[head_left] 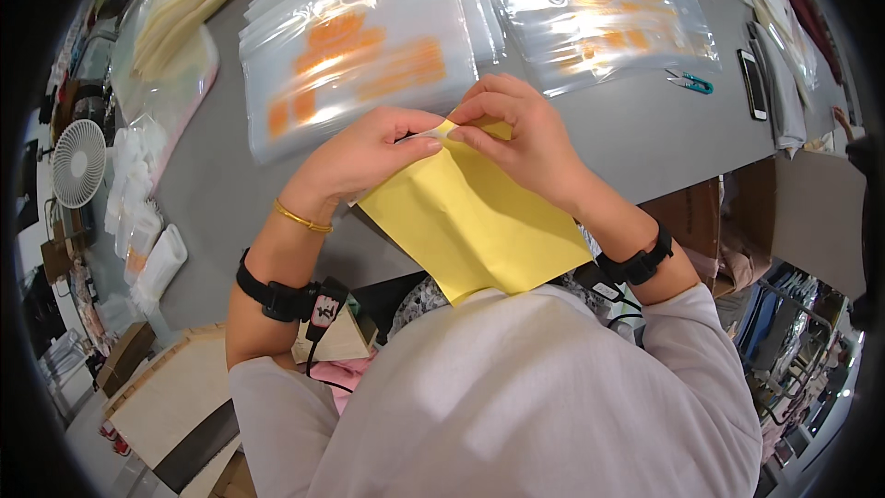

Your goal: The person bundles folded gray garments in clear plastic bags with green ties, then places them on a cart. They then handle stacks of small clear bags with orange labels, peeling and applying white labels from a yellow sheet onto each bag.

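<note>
A yellow paper sheet (475, 212) hangs between my hands and my body, creased down its middle, its lower edge against my shirt. Both hands meet at its top edge, over the near edge of the grey table. My left hand (373, 149) is closed, thumb and fingers pinching the sheet's upper corner, where a whitish strip shows. Close beside it, my right hand (524, 134) pinches the same top edge between thumb and fingers. What lies right between the fingertips is too small to make out.
Stacks of clear plastic bags with orange print (369, 55) lie on the grey table (636, 143), with more clear bags (608, 18) to the right. Teal thread snips (693, 83) and a phone (751, 85) are at right. A white fan (79, 163) stands left; an open cardboard box (747, 221) is lower right.
</note>
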The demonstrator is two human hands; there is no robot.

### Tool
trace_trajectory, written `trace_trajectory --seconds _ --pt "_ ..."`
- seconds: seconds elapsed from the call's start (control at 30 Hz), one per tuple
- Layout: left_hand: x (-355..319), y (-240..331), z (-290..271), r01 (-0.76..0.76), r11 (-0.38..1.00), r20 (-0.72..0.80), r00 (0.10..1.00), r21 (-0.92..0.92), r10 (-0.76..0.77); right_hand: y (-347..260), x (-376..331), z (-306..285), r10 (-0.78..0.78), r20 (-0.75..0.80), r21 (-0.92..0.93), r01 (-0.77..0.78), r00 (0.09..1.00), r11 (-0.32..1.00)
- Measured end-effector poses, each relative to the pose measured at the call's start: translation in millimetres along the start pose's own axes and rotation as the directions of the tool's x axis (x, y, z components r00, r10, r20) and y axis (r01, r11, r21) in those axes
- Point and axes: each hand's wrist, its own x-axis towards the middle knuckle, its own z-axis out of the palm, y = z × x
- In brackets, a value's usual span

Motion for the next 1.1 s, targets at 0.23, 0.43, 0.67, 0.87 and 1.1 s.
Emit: trace_trajectory --seconds 0.23,0.43,0.67,0.87,1.1 --pt "-3.1 -9.0 -6.0 -0.069 0.998 0.036 0.997 0.011 0.069 -5.3 1.0 0.3 0.133 0.079 0.049 -0.137 0.988 0.989" --pt "-0.7 -17.2 -8.8 -0.096 0.995 0.024 0.995 -0.003 0.096 -12.3 2.8 7.9 0.166 0.07 0.104 -0.173 0.984 0.979" --pt "3.8 -22.8 -15.1 -0.066 0.996 0.049 0.997 0.058 0.063 -4.4 0.9 12.3 0.246 0.11 0.13 -0.259 0.963 0.957" --pt "6.3 -18.5 -12.1 -0.015 0.999 0.052 0.999 0.028 0.013 -3.4 -0.9 14.4 0.257 0.066 0.225 -0.265 0.964 0.938" --pt "10.6 -13.5 -9.8 0.026 1.0 0.051 0.998 0.008 -0.026 6.5 -4.4 15.7 0.262 0.025 0.225 -0.26 0.965 0.939"
